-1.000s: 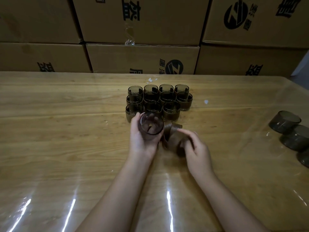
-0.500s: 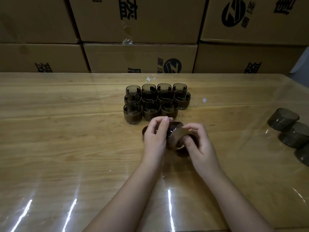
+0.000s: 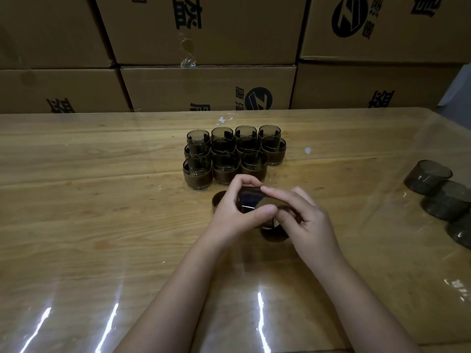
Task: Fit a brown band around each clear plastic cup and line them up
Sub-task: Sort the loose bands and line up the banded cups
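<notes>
Eleven banded cups (image 3: 229, 159) stand in rows mid-tabletop (image 3: 89, 200). Just before them, the left hand (image 3: 234, 212) grips a clear cup (image 3: 248, 200) lying sideways; the right hand (image 3: 308, 220) pinches a brown band (image 3: 261, 202) at its end. Boxes (image 3: 382, 80) behind show a round Z logo (image 3: 350, 17).

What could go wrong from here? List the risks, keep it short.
1. The left hand and right hand hold the cup over a loose band. If the grip slips, the cup could drop.
2. The hands work close to the front row of banded cups, and a nudge might knock the rows out of line.
3. The unbanded cups at the right seem to lie on their sides, so they might roll.
</notes>
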